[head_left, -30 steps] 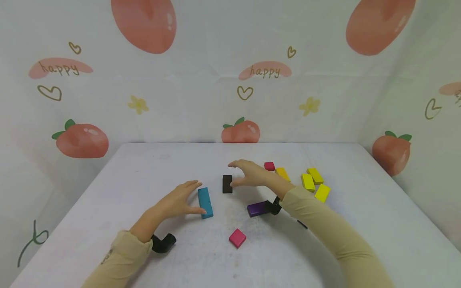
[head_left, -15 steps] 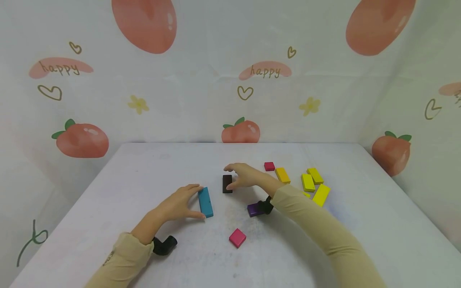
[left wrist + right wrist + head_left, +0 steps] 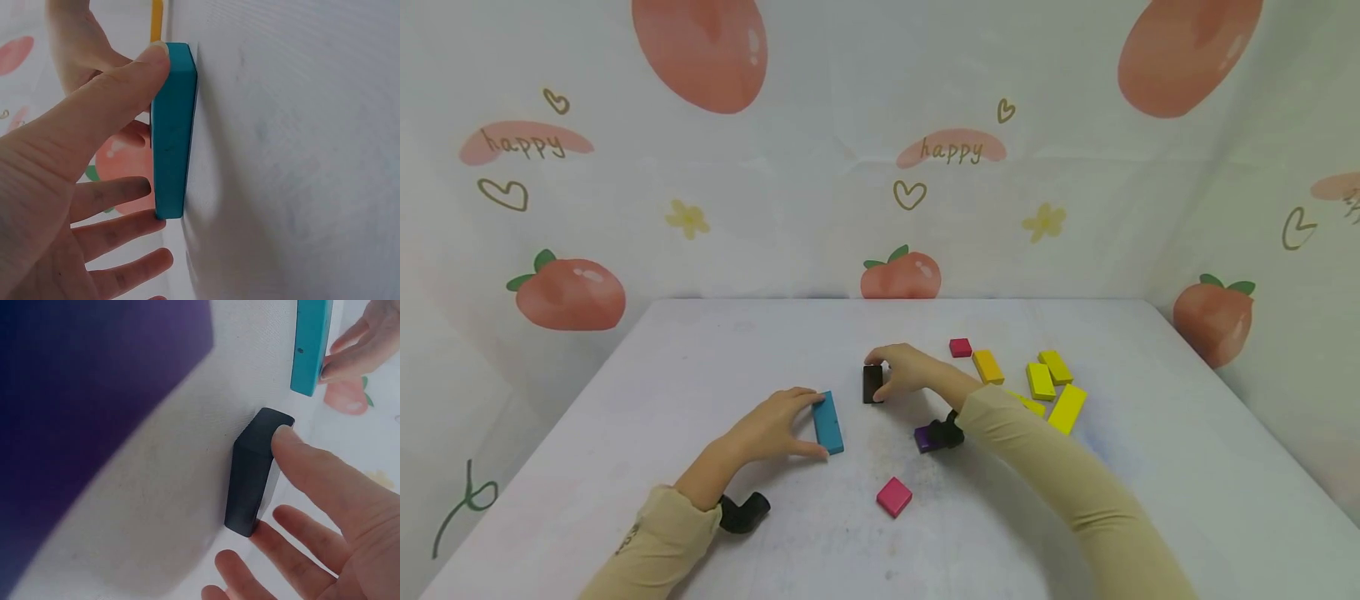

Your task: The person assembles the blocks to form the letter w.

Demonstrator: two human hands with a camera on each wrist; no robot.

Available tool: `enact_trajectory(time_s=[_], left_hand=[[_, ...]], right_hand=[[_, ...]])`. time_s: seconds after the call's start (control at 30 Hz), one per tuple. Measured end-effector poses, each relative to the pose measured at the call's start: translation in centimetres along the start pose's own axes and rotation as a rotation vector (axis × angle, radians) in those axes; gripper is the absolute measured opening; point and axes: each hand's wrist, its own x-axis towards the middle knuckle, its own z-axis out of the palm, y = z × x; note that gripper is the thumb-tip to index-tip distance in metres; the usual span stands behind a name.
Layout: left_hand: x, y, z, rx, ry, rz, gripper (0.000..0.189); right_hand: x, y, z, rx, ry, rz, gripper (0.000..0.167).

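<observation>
A white table (image 3: 760, 350) is spread beneath everything. By the left hand (image 3: 771, 427), thumb and finger set at opposite ends, the blue block (image 3: 829, 425) is pinched left of centre. By the right hand (image 3: 907, 369), the black block (image 3: 872, 384), farther and slightly right, is pinched likewise. A smaller red block (image 3: 894, 497) is seen nearer.

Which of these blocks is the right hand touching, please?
The black block, the only black one; the left hand touches the blue block.

One block (image 3: 828, 423) is lying nearest the tabletop's (image 3: 737, 337) left edge, several other blocks (image 3: 1041, 381) toward its far right corner.
</observation>
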Motion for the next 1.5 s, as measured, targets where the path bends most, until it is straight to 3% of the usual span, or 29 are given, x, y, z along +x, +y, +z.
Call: enact_trajectory(time_s=[0.4, 0.6, 0.8, 1.03, 1.5], left_hand=[[-0.1, -0.1, -0.1, 0.051, 0.058, 0.006, 0.076], [0.0, -0.7, -0.1, 0.032, 0.082, 0.0, 0.075], [0.0, -0.8, 0.0, -0.026, 0.066, -0.028, 0.075], [0.2, -0.8, 0.0, -0.047, 0.043, -0.017, 0.075], [0.1, -0.7, 0.0, -0.073, 0.026, -0.038, 0.074]], right_hand=[[-0.1, -0.5, 0.1, 0.006, -0.011, 0.039, 0.052], [-0.1, -0.6, 0.1, 0.004, -0.015, 0.036, 0.051], [0.0, -0.6, 0.0, -0.013, -0.016, 0.009, 0.053], [0.6, -1.0, -0.3, -0.032, -0.006, -0.031, 0.051], [2.7, -2.9, -0.1, 0.023, 0.104, -0.117, 0.045]])
